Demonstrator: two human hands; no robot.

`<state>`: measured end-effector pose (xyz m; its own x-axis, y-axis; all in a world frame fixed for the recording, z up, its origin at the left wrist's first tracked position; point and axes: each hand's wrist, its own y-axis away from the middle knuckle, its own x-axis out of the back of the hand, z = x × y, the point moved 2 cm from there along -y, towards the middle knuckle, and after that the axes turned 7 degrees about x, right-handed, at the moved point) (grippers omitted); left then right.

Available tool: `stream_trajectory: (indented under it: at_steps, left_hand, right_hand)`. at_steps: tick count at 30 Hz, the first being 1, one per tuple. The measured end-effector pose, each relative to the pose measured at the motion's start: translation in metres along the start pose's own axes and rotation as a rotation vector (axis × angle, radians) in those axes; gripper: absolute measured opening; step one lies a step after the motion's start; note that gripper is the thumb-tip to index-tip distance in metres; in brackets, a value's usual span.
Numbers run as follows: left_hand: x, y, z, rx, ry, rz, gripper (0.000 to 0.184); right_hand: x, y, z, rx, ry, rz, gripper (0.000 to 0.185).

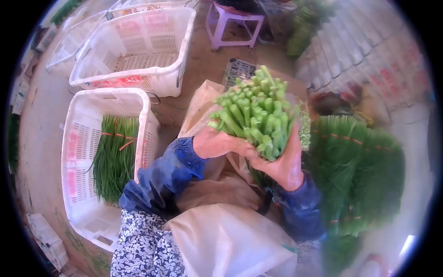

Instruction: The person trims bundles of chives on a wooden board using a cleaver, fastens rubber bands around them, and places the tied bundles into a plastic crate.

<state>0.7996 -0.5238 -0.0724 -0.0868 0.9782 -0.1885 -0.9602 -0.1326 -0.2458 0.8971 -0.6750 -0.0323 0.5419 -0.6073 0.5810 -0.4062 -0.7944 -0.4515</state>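
Observation:
In the middle of the head view, my left hand point(219, 143) and my right hand point(282, 164) are wrapped round a thick bunch of green stalks point(258, 113). The stalks' pale, blunt ends point up towards me, and their lower part is hidden behind my hands and sleeves. My thumbs come close together at the near side of the bunch. Below my forearms, a tan cloth point(230, 235) covers my lap. Right of my right hand lie several long green bundles point(355, 171) tied with red bands.
At the left stands a white plastic crate point(76, 152) holding banded greens point(115, 159). Behind it is another white crate point(182, 55). A purple stool point(221, 27) stands at the back. Stacked white crates point(369, 55) rise at the back right.

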Motion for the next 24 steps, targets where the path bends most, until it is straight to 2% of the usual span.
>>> stream_trajectory:
  at_steps: [2,3,5,7,10,11,13,14,15,17,19,21,23,24]
  left_hand:
    - [-0.012,-0.001,0.011,0.072,0.208,0.033,0.07]
    - [-0.012,0.0,0.012,-0.135,-0.462,0.219,0.075]
    - [-0.017,0.001,0.015,-0.367,-1.14,0.383,0.08]
    - [-0.023,0.004,0.011,0.047,-0.139,0.217,0.098]
    - [-0.017,-0.012,0.028,0.172,0.013,0.03,0.106]
    - [-0.008,-0.022,0.013,-0.096,-0.28,0.052,0.104]
    - [0.003,-0.047,0.025,-0.408,-0.599,0.023,0.102]
    - [0.011,-0.06,0.045,-0.567,-0.441,0.075,0.102]
    - [0.014,-0.068,0.079,-0.635,-0.458,0.055,0.102]
    - [0.01,-0.082,0.158,-0.571,-0.551,0.0,0.102]
    - [0.003,-0.089,0.191,-0.38,-0.627,-0.089,0.104]
    - [0.001,-0.098,0.19,-0.097,-0.669,-0.169,0.106]
    - [0.005,-0.104,0.147,-0.053,-0.798,-0.381,0.105]
    - [0.008,-0.106,0.125,-0.037,-0.857,-0.489,0.105]
  right_hand:
    - [0.011,-0.002,-0.005,-0.043,-0.061,0.025,0.106]
    - [0.018,-0.004,-0.008,0.01,-0.004,0.038,0.106]
    - [0.023,-0.008,-0.009,0.083,0.045,0.047,0.105]
    - [0.025,-0.016,-0.016,0.139,0.144,0.068,0.106]
    - [0.026,-0.029,-0.026,0.294,0.278,0.171,0.108]
    - [0.028,-0.033,-0.028,0.287,0.25,0.184,0.107]
    - [0.035,-0.044,-0.025,0.177,0.006,0.104,0.104]
    - [0.037,-0.049,-0.021,0.115,-0.153,0.05,0.102]
    - [0.038,-0.052,-0.019,0.069,-0.314,0.001,0.101]
    - [0.041,-0.061,-0.017,0.016,-0.574,-0.053,0.099]
    - [0.042,-0.06,-0.014,0.008,-0.748,0.013,0.096]
    - [0.04,-0.052,-0.008,-0.005,-0.891,0.154,0.094]
    - [0.031,-0.034,0.009,-0.055,-0.963,0.239,0.092]
    - [0.022,-0.016,0.023,-0.084,-0.964,0.216,0.084]
